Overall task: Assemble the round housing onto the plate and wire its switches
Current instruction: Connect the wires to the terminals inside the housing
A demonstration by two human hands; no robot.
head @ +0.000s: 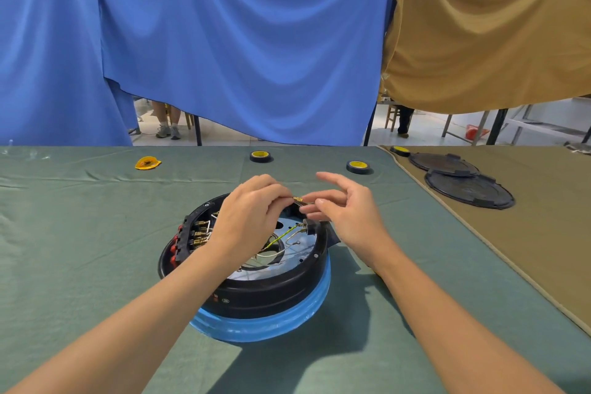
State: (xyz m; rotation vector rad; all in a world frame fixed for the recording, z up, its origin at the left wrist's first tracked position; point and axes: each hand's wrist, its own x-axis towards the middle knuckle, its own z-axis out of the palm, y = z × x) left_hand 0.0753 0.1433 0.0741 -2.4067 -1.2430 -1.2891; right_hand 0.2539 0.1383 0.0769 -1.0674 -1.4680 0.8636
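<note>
Pinching terminal in left hand over housing far rim, likely for plugging in; with right hand alongside, grip unclear.

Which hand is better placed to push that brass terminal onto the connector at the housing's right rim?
Left, probably. The left hand pinches the brass terminal close to the connector; the right hand sits beside it, fingers loosely spread, grip unclear, so it could steady the housing.

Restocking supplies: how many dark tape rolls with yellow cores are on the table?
3. One dark tape roll lies far-centre on the green cloth, a second to its right, a third on the tan cloth's far edge beside a black round lid. More could be hidden.
</note>
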